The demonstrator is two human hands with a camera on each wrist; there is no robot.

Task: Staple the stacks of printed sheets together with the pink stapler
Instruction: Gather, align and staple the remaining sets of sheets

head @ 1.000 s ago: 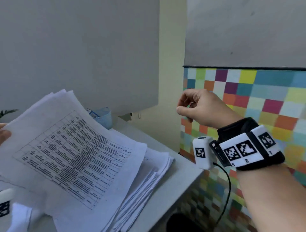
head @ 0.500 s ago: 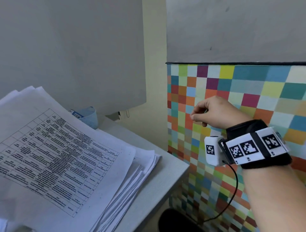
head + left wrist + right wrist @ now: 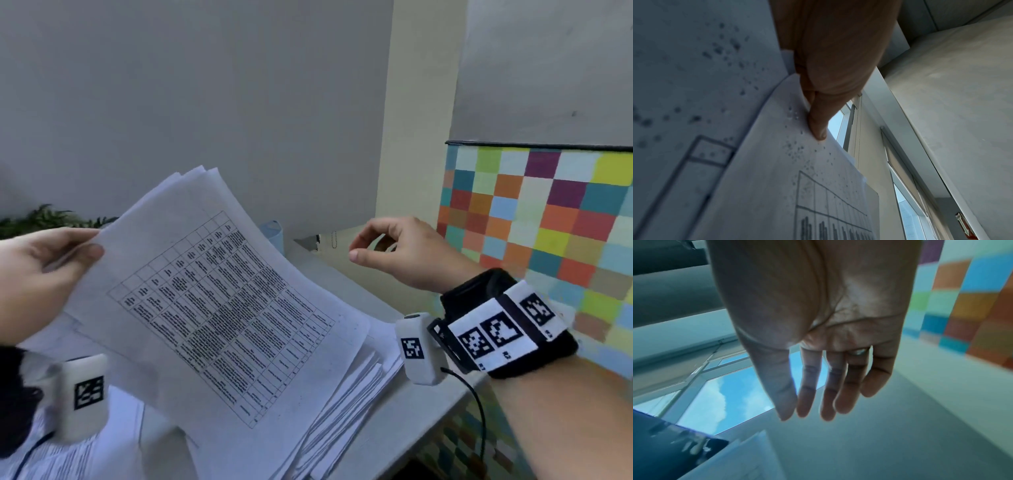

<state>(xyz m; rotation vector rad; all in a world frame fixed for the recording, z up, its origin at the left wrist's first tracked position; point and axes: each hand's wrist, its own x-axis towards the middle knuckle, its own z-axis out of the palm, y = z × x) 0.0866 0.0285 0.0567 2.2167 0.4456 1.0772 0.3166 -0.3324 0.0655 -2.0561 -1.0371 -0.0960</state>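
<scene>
My left hand (image 3: 51,270) pinches the upper left corner of a few printed sheets (image 3: 219,298) with a table on them and lifts them, tilted, off the pile of sheets (image 3: 349,383) on the desk. The left wrist view shows the thumb (image 3: 818,123) pressed on the printed sheets (image 3: 777,186) from close up. My right hand (image 3: 394,253) hovers in the air to the right of the lifted sheets, fingers loosely bent, holding nothing. In the right wrist view the fingers (image 3: 826,394) hang relaxed and apart. No pink stapler is in any view.
The white desk (image 3: 387,431) ends at its right edge beside a wall of coloured squares (image 3: 548,219). A light blue container (image 3: 274,233) stands behind the sheets by the grey wall. A green plant (image 3: 44,216) shows at the far left.
The head view has swung back left, bringing my left hand into sight on the sheets' corner. My right hand has loosened from a curled pose to relaxed, spread fingers.
</scene>
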